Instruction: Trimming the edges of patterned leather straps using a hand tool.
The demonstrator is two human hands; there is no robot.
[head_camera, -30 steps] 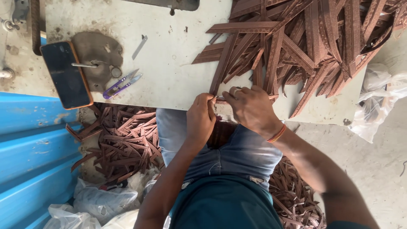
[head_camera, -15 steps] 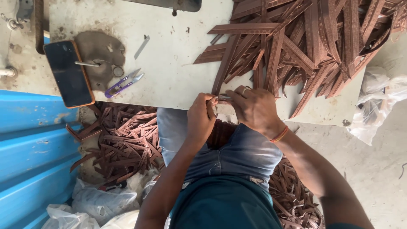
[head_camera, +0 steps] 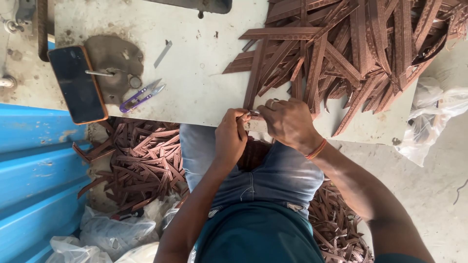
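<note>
Brown patterned strips; purple snips; blue panel.

Both hands, left and right, pinch a brown strip at the table edge.

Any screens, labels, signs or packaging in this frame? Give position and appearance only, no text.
Smartphone: lies flat at the table's left edge, dark rectangular screen off, orange-brown case rim.
Clear plastic bags: on the floor at lower left, crumpled, whitish and translucent.
Plastic bag: on the floor right of the table, crumpled, translucent white.
No labels or signs are visible.
</note>
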